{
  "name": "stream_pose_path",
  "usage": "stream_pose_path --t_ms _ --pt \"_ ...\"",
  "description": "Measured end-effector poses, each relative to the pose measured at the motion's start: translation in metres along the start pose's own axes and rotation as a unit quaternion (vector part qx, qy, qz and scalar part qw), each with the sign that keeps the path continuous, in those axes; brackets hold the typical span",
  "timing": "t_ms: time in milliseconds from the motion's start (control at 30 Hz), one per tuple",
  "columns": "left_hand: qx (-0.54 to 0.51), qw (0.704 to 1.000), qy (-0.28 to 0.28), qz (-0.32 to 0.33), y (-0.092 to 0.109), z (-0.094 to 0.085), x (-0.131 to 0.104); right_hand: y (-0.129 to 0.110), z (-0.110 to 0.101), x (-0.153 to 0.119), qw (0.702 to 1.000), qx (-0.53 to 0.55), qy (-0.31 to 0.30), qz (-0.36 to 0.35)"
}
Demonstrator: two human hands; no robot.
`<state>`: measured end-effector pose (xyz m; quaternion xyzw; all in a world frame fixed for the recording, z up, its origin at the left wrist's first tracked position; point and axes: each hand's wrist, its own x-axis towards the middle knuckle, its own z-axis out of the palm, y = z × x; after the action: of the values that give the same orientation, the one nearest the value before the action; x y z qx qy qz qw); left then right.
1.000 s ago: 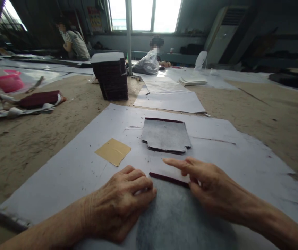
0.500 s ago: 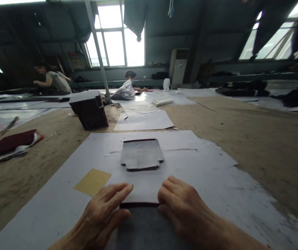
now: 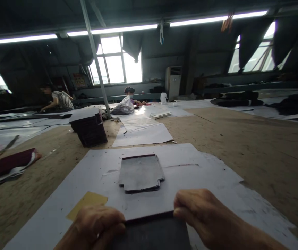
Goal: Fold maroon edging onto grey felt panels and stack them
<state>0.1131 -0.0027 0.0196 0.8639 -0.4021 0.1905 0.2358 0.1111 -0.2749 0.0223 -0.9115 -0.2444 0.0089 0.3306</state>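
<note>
A dark grey board (image 3: pixel 151 232) lies flat at the near edge of the tabletop (image 3: pixel 255 146), its maroon-trimmed far edge running left-right across the view; the rest is cut off by the frame, so its long axis can't be told. Left hand (image 3: pixel 96 222) is curled over the board's left corner, right hand (image 3: pixel 203 215) is closed on the right corner, fingers bent over the trim. Board sits on 1 large white paper sheet (image 3: pixel 203 173). Just beyond, centre: 1 small stack of grey cut pieces (image 3: pixel 141 173), notched at the near corners. Left of the hands: 1 tan square (image 3: pixel 86 203). Farther back, left: 1 tall dark stack (image 3: pixel 88 128) w/ a white top; 2nd white sheet (image 3: pixel 143 133) behind. Far left: 1 maroon roll (image 3: pixel 7 163). 2 other people (image 3: pixel 59 100) work at the far end by the windows
</note>
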Motion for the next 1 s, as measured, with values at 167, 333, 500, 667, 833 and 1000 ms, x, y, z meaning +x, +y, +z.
stream_pose_path --t_ms 167,333,500,667,833,1000 --pt "-0.097 0.976 -0.089 -0.172 -0.031 -0.015 0.044 0.008 -0.038 0.045 0.994 0.098 -0.016 0.043" --pt "-0.145 0.952 -0.082 -0.257 -0.097 0.007 0.099 0.051 -0.035 0.120 0.984 0.138 -0.016 0.107" --pt "-0.051 0.963 -0.020 -0.264 -0.141 0.058 0.106 0.084 0.007 0.160 0.987 0.011 0.111 0.114" --pt "0.009 0.968 0.046 -0.247 -0.154 0.085 0.090 0.095 0.029 0.164 0.980 -0.061 0.164 0.098" --pt "0.041 0.970 0.069 -0.230 -0.160 0.092 0.085 0.097 0.038 0.165 0.971 -0.065 0.189 0.134" --pt "0.031 0.973 0.042 -0.223 -0.161 0.098 0.085 0.103 0.035 0.166 0.960 0.019 0.209 0.183"
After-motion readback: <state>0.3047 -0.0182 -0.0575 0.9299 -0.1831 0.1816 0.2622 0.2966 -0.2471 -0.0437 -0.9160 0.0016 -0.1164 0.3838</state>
